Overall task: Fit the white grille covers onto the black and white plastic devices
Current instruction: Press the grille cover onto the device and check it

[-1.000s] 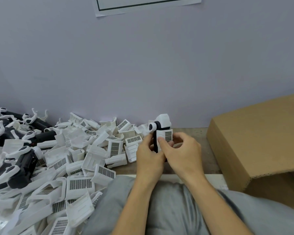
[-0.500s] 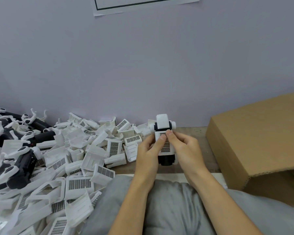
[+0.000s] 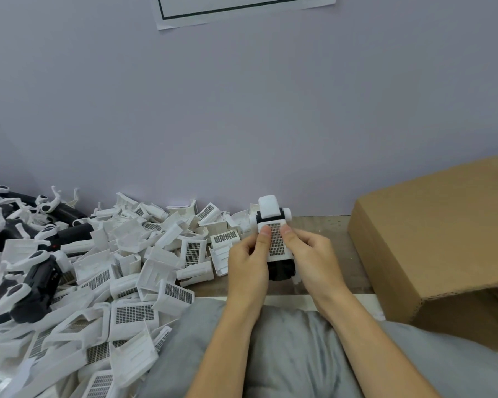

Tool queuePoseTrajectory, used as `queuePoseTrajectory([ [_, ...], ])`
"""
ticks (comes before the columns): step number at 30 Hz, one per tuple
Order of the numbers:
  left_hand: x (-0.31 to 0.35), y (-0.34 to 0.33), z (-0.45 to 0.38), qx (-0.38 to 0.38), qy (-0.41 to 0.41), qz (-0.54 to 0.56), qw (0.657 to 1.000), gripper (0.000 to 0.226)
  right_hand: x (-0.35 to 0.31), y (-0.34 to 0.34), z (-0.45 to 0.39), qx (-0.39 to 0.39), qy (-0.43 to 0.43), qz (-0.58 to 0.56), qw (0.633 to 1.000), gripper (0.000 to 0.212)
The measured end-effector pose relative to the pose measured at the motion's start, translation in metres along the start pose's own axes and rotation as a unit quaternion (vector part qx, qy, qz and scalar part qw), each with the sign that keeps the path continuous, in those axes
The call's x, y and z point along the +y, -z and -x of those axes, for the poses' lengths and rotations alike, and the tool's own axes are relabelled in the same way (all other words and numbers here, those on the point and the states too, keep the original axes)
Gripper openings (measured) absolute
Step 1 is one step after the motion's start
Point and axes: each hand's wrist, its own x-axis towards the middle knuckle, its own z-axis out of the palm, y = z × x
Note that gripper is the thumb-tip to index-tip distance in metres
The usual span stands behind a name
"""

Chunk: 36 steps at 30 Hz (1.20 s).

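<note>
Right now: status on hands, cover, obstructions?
Left hand and right hand both grip the device. Thumbs press the white grille cover against it. Full seating unclear. Nothing in the way.

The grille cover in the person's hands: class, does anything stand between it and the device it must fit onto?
Nothing visible does. The grille cover already lies against the front of the black and white device, with the left hand and right hand gripping both and their thumbs pressing on the cover's upper edge.
</note>
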Motion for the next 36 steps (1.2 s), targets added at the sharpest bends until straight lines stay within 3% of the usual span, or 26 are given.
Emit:
queuePoseTrajectory([
  [3, 0.0, 0.002, -0.001, -0.021, 0.044, 0.067, 0.997, 0.027, 0.002, 0.001, 0.001, -0.013, 0.01, 0.038, 0.999, 0.021],
  [8, -0.002, 0.0, -0.001, -0.013, -0.007, -0.058, 0.998, 0.026, 0.005, 0.005, 0.0, 0.018, 0.051, 0.092, 0.994, 0.027],
  [14, 0.004, 0.001, 0.0, -0.026, -0.031, -0.042, 0.998, 0.016, 0.005, 0.005, 0.001, 0.051, 0.068, 0.071, 0.994, 0.025],
  [17, -0.001, 0.001, -0.002, 0.019, -0.015, -0.017, 1.0, 0.008, 0.005, 0.003, 0.001, 0.059, 0.082, 0.061, 0.993, 0.019],
  [20, -0.005, -0.001, -0.005, 0.067, 0.024, -0.031, 0.997, 0.002, 0.009, 0.001, 0.001, 0.06, 0.125, 0.167, 0.976, 0.02],
  [24, -0.001, 0.0, -0.006, 0.046, 0.105, 0.06, 0.992, 0.024, 0.005, -0.004, 0.006, 0.038, 0.228, 0.262, 0.937, 0.016],
  [26, 0.001, 0.003, -0.006, 0.051, 0.135, 0.088, 0.986, 0.031, 0.002, -0.008, 0.012, 0.026, 0.272, 0.246, 0.93, 0.024],
  [29, 0.007, 0.004, -0.004, 0.032, 0.174, 0.198, 0.964, 0.037, -0.001, -0.01, 0.013, 0.089, 0.33, 0.199, 0.919, 0.03],
  [33, 0.016, 0.007, -0.002, -0.002, 0.217, 0.363, 0.906, 0.045, 0.001, -0.002, 0.006, 0.163, 0.285, 0.128, 0.936, 0.03],
  [36, 0.017, 0.01, -0.001, -0.018, 0.219, 0.415, 0.883, 0.045, 0.002, -0.001, 0.006, 0.175, 0.259, 0.106, 0.944, 0.029],
])
